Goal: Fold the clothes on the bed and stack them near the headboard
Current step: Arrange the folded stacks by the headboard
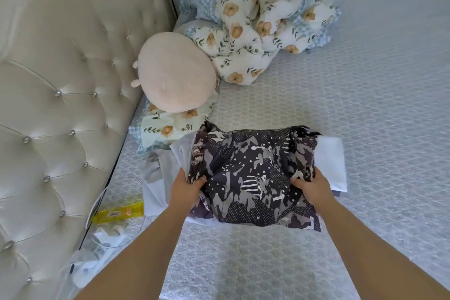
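A folded dark patterned garment (250, 173), purple-grey with white shapes, lies on top of folded white clothes (333, 161) on the bed (365, 105), close to the tufted cream headboard (53, 105) at the left. My left hand (186, 190) grips the garment's left edge, thumb on top and fingers under the cloth. At the right edge, my right hand (313, 189) holds it the same way. Both forearms reach in from the bottom of the view.
A round peach plush cushion (174, 73) and a bunched floral quilt (260, 22) lie beyond the stack near the headboard. A yellow packet (119, 213) and clear plastic bags (102, 243) sit by the headboard at lower left. Patterned mattress stretches to the right.
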